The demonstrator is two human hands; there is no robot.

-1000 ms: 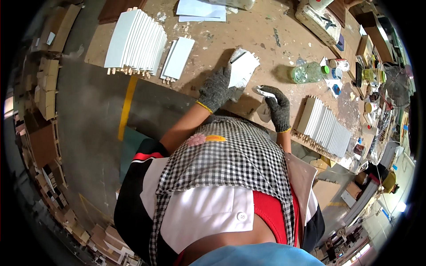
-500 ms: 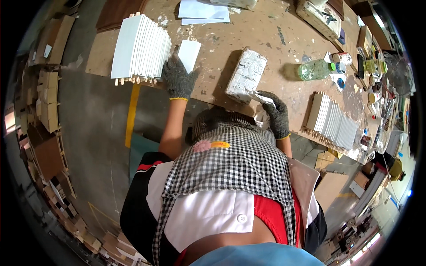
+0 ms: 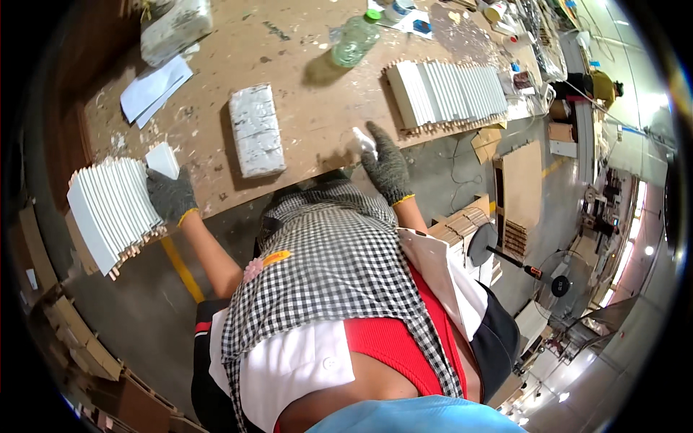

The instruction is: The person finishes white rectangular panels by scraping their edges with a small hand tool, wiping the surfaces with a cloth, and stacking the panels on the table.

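My left hand (image 3: 173, 196), in a dark grey knit glove, is at the table's left edge. Its thumb and fingers lie either side of the near end of a small white panel (image 3: 163, 160), closed on it. Against its left side stands a row of white panels (image 3: 115, 206) on edge, with wooden pegs along the ends. My gloved right hand (image 3: 390, 167) is over the table's front edge, with a crumpled white cloth (image 3: 366, 140) at its thumb and fingers; its exact material cannot be made out. A wrapped white block (image 3: 257, 131) lies between the hands.
Another row of white panels (image 3: 447, 94) stands on the right of the table (image 3: 209, 108). A green-capped bottle (image 3: 355, 42) is at the back. White sheets (image 3: 156, 88) and a second wrapped block (image 3: 175, 32) lie far left. A standing fan (image 3: 559, 285) is behind right.
The view has turned right, shifting the table's things leftward. My right hand has come away from the wrapped block toward the right panel row, cloth with it. My left hand stays by the left row.
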